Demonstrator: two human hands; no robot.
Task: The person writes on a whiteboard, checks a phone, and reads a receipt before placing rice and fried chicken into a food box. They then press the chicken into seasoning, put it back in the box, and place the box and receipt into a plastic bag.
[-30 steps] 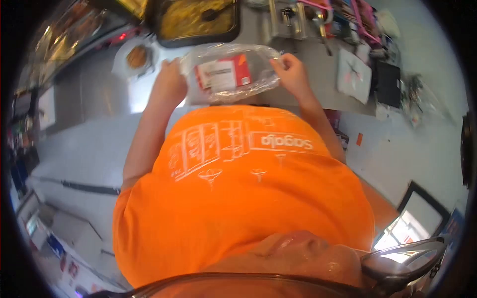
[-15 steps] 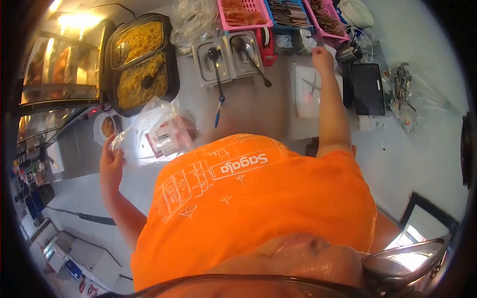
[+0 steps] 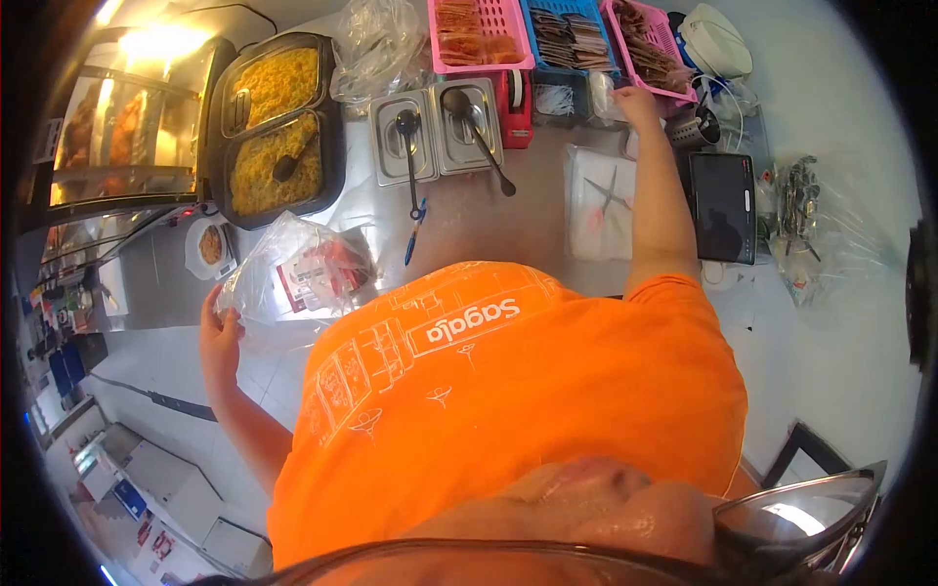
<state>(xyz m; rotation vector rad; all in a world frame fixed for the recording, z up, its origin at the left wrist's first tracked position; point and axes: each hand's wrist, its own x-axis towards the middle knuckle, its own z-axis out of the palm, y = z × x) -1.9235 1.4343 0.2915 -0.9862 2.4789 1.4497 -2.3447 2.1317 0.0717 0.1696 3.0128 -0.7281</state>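
My left hand (image 3: 223, 337) pinches the edge of a clear plastic bag (image 3: 278, 256) at the left front of the steel counter. Inside the bag lies a red and white printed pack (image 3: 318, 276). My right arm stretches far forward, and my right hand (image 3: 637, 105) is closed at a piece of clear plastic (image 3: 604, 96) beside a dark container with white items (image 3: 555, 100). Just behind that hand is a pink basket of brown packets (image 3: 650, 49). Scissors (image 3: 611, 190) lie on a white pack (image 3: 591, 244) nearer to me.
Two steel pans (image 3: 389, 156) with black ladles stand mid-counter, a blue pen (image 3: 414, 234) before them. A red tape dispenser (image 3: 516, 122) is beside them. Trays of yellow food (image 3: 274, 83) stand left, a dark tablet (image 3: 721, 210) right. A bag of cutlery (image 3: 801, 200) hangs far right.
My right hand has reached the clear plastic by the dark container. My left hand still holds the bag, slightly lower. The whole view has shifted a little.
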